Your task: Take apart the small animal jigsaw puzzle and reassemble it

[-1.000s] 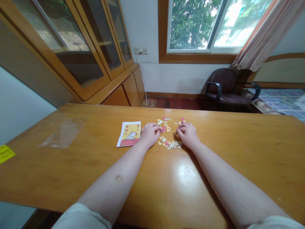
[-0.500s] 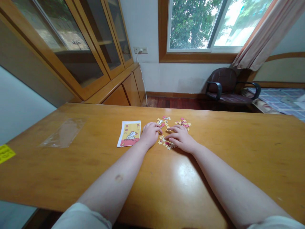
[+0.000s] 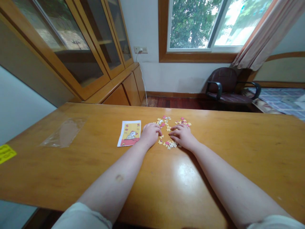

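Note:
Small jigsaw puzzle pieces in yellow, pink and white lie loosely scattered around my hands, with more pieces behind them and another cluster at the back right. My left hand rests on the table at the left edge of the pieces, fingers loosely bent and nothing visible in them. Opposite it, my right hand hovers or rests over the pieces with its fingers apart, seemingly empty; some pieces are hidden beneath it. Beside my left hand lies a picture card showing a white cartoon animal on yellow and pink.
A crumpled clear plastic bag lies on the wooden table, left of the card. A yellow label sits at the far left edge. Beyond the table stand a glass-door cabinet and a dark armchair.
My right hand has shifted slightly right and drawn its fingers back, uncovering more of the front puzzle pieces. My left hand has barely moved.

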### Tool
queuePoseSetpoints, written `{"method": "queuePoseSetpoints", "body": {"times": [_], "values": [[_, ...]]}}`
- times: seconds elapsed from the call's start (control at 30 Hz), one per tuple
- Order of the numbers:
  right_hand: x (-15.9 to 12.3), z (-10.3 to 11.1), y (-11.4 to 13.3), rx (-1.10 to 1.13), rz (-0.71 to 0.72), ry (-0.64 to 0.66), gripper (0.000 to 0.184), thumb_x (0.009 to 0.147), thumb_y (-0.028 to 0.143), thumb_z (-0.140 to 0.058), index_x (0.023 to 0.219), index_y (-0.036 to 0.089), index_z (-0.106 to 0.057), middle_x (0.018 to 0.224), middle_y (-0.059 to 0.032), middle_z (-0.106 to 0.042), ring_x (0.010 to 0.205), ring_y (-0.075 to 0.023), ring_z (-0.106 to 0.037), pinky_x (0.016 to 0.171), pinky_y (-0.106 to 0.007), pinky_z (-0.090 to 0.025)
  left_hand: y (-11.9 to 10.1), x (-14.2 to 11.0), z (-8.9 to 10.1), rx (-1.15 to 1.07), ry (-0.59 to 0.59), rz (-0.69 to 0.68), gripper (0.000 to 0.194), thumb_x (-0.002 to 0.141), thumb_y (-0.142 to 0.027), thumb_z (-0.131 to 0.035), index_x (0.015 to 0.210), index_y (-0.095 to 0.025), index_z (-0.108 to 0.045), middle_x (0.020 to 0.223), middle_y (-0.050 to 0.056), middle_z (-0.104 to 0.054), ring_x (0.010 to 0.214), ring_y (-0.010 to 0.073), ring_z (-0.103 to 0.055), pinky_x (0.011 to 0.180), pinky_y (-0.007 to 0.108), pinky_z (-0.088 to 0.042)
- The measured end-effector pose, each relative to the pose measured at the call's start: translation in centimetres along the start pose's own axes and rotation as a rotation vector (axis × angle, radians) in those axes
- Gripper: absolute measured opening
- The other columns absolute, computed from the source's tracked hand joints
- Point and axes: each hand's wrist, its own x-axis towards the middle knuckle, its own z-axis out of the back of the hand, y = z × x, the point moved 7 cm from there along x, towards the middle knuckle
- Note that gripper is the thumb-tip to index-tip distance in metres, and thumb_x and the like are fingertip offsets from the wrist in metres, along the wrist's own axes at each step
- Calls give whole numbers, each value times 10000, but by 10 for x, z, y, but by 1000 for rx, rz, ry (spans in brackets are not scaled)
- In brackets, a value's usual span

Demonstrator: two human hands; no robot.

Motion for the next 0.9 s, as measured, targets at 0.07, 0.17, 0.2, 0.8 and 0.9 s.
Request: {"method": "queuePoseSetpoints", "body": {"times": [0.07,0.17,0.2,0.8,0.9], "values": [[1,0,-2,7,-22,-4,126,843,333,-667,911,292,-765,1088,-42,-700,1090,-252,-530,1016,-482,-326,1,0,-2,3,14,-9,305,734,-60,-545,635,-258,-754,914,6,-739,968,208,-613,925,394,-451],[1,2,-9,-8,-87,-38,153,869,344,-630,844,281,-767,1034,-43,-708,1067,-249,-532,986,-465,-329,2,1,-7,8,37,-44,300,743,-71,-563,655,-274,-766,900,-2,-745,960,206,-616,929,401,-448],[1,3,-13,-14,-124,-56,169,871,348,-624,815,276,-766,1013,-45,-710,1056,-252,-531,970,-460,-332,1,1,-8,10,39,-57,306,751,-73,-560,679,-283,-772,911,-4,-745,967,206,-613,935,405,-444],[-4,22,-13,-82,-261,-147,351,947,389,-478,824,260,-781,1087,-56,-706,1154,-294,-477,1046,-533,-273,-12,-3,-12,-35,86,-249,287,762,-77,-650,589,-287,-742,892,-23,-743,1075,217,-561,992,429,-342],[-5,26,-19,-75,-293,-223,333,941,362,-495,824,227,-776,1018,-77,-720,1089,-289,-517,1021,-523,-308,-10,-2,-12,-17,78,-217,248,786,-115,-667,656,-302,-764,916,-18,-744,1074,217,-564,988,431,-346]]}}
